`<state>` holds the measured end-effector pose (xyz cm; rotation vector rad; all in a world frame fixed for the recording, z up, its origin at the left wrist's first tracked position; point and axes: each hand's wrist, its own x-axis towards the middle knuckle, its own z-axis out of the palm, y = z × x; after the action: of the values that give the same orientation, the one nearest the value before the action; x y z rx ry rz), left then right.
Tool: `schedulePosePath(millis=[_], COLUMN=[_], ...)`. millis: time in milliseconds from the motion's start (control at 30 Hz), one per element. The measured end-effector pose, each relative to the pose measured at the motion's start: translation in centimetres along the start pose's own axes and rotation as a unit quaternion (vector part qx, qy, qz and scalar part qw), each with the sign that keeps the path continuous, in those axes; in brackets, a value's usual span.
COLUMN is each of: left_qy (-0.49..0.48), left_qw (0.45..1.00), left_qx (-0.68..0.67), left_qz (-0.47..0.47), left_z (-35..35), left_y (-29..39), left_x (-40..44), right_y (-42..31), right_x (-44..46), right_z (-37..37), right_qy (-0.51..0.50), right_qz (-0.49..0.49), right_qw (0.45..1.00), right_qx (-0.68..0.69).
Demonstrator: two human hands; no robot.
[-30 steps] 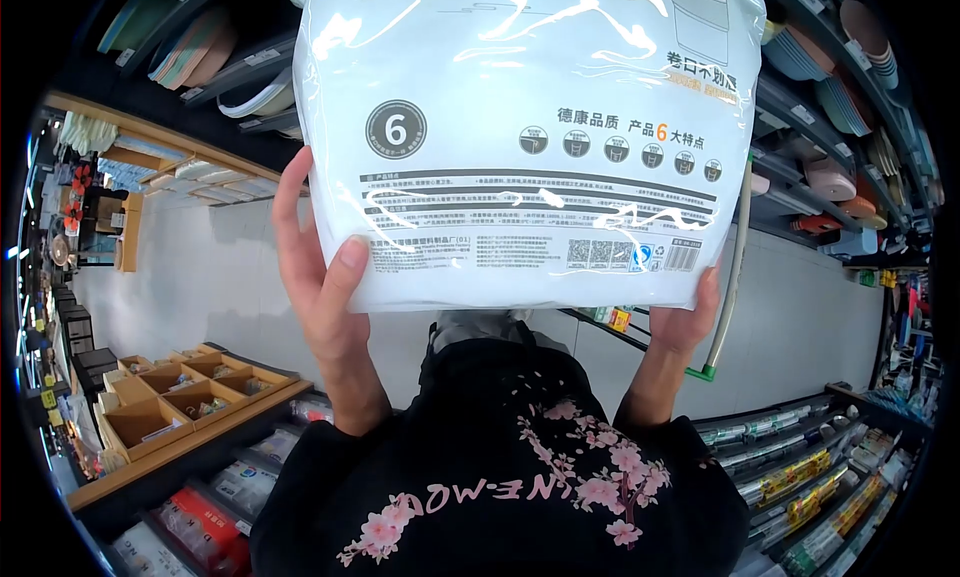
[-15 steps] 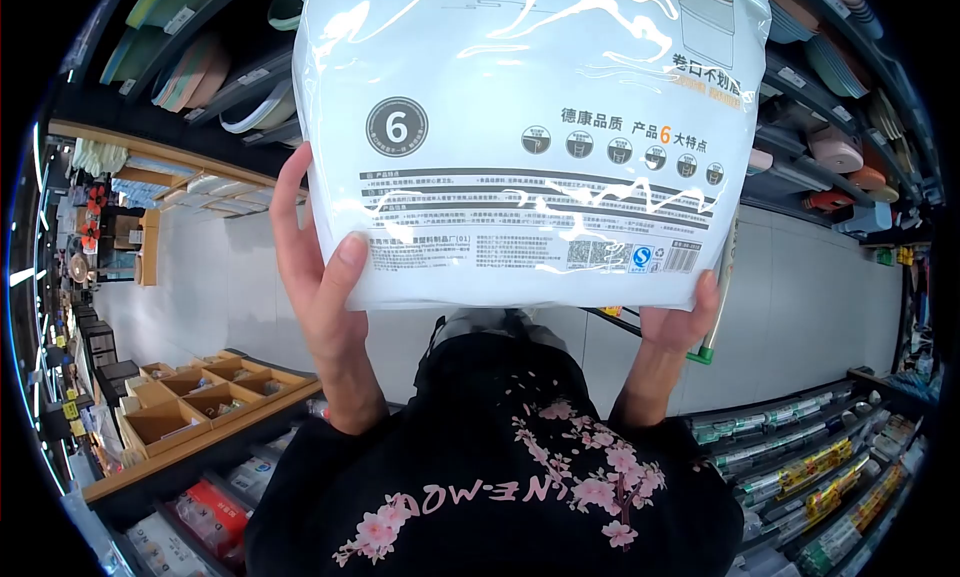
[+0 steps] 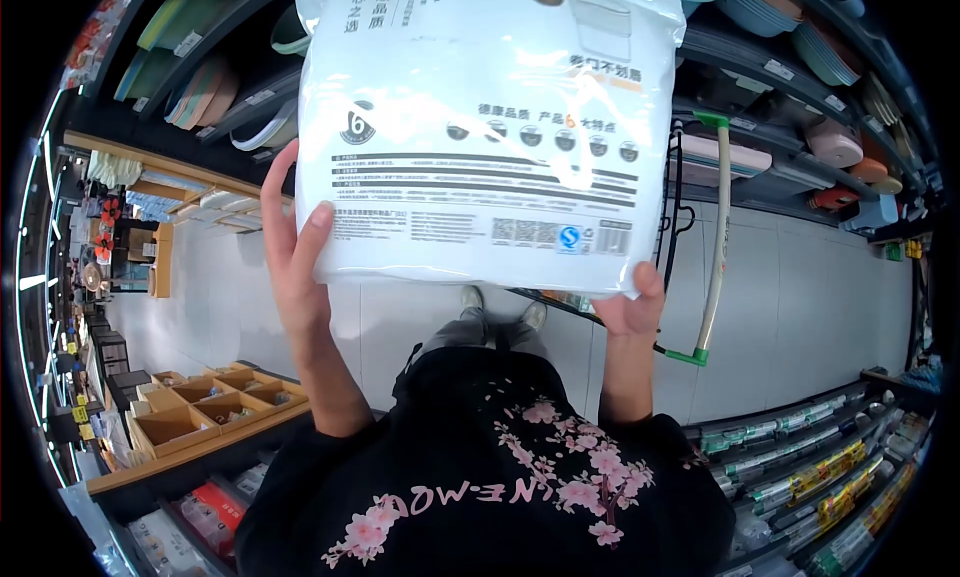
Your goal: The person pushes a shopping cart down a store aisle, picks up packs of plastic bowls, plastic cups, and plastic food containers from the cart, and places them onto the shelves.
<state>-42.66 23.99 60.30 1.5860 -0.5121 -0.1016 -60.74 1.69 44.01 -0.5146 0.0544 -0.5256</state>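
While our left hand [image 3: 298,262] pinches the left edge of a white package [image 3: 450,77], our right hand [image 3: 634,305] grips its lower right corner.

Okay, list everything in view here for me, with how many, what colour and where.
package: one, white with dark print, centre
cart: one, black frame, pale handle with green ends, right of centre
shelves: several, dark, upper left and right
dishes: many, mixed colours, upper shelves
divided bin: one, tan, lower left
bagged packs: several, red and white, bottom left
long packs: several, green and yellow, lower right
floor: one, grey, both sides
far-left goods: too small to tell
shoes: two, pale, below package
top: one, black with pink blossoms, bottom centre
hands: two, bare, holding package
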Motion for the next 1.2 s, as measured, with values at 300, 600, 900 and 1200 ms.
schedulePosePath(millis=[300, 600, 900, 1200], left_qy=[0.107, 0.267, 0.342, 0.392], left_qw=[0.988, 0.960, 0.914, 0.882], left_qx=[0.101, -0.086, -0.211, -0.231], left_qz=[0.055, -0.014, 0.054, 0.127], left_z=[-1.8, -12.8, -25.7, -31.9], left_y=[0.4, -0.4, -3.4, -2.5], left_x=[-6.2, -11.9, -23.1, -32.3], right_y=[7.5, 18.2, 23.3, 34.3], right_x=[2.1, -2.1, 0.1, 2.7], right_z=[15.0, 23.6, 27.7, 29.4], right_qy=[-0.180, -0.445, -0.434, -0.472], right_qz=[-0.191, -0.244, -0.152, 0.283], right_qw=[0.862, 0.713, 0.793, 0.787], right_qx=[-0.434, -0.483, -0.399, -0.279])
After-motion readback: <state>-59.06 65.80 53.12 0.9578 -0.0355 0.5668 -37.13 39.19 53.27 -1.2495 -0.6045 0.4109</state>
